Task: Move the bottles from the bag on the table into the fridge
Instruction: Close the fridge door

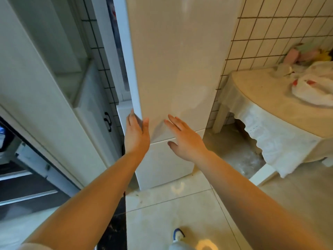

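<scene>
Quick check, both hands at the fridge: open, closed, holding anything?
Left hand: grips the edge of the upper fridge door, thumb on its front.
Right hand: open, fingers straight, holding nothing, at the door front.

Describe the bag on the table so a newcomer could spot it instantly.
Start at the tall cream fridge door in the middle, then look right to the round table with a lacy white cloth against the tiled wall. The bag lies on its top near the right edge: crumpled white plastic with red markings, unlike the pastel clutter behind.
</scene>
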